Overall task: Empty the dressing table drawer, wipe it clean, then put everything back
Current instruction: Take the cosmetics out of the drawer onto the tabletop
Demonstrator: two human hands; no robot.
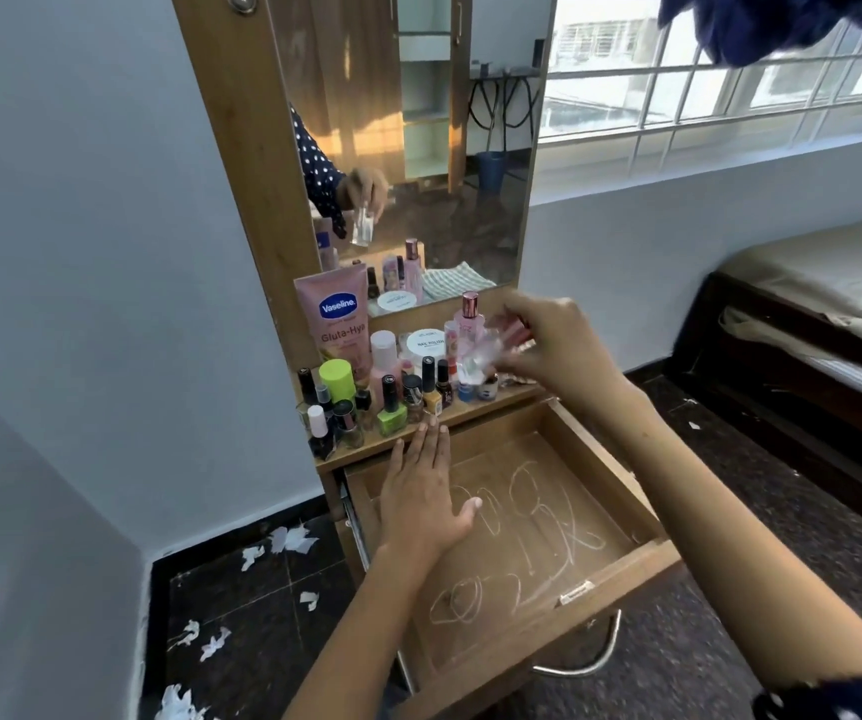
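The wooden drawer [621, 467] is pulled out and holds nothing; white chalk-like scribbles mark its bottom. My left hand [421, 491] hovers flat, fingers straight, over the drawer's back left part. Over the right end of the dressing table top [366, 457], my right hand [548, 345] holds a small clear bottle [475, 363], which is blurred. Several nail polish bottles [392, 402], a pink Vaseline tube [337, 317], a white jar [426, 343] and a pink perfume bottle [469, 317] crowd the top.
A mirror [413, 142] stands behind the cosmetics, with a striped cloth reflected in it. Torn white paper bits [283, 543] lie on the dark floor at the left. A bed [823, 314] stands at the right. A metal drawer handle [592, 659] juts toward me.
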